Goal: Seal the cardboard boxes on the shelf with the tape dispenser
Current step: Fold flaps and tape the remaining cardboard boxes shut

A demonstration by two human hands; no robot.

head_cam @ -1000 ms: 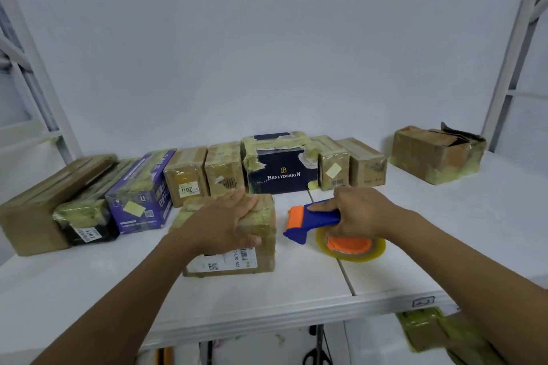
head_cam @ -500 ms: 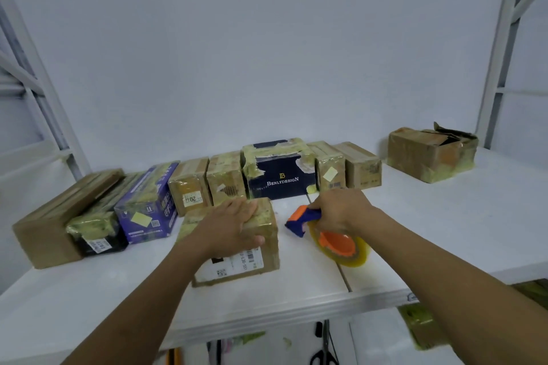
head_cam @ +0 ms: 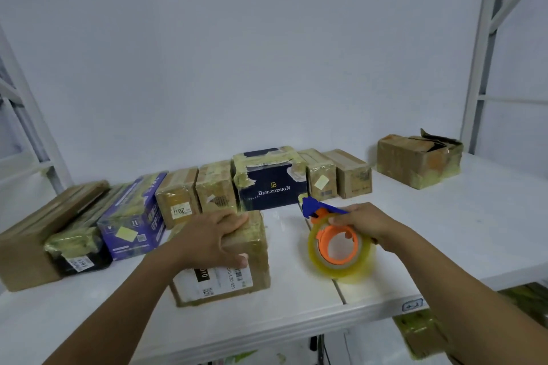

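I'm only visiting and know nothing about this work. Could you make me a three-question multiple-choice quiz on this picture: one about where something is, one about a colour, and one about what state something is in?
1. Where does the left hand rest?
A. on the front cardboard box
B. on the navy box
C. on the bare shelf

2. What colour is the hub inside the tape roll?
A. green
B. orange
C. black

3. What state is the tape dispenser in?
A. lying untouched
B. packed inside a box
C. gripped by the right hand

Answers:
1 A: the palm and fingers lie across that box's top.
2 B: an orange ring shows inside the yellowish roll.
3 C: the fingers curl round its blue handle.
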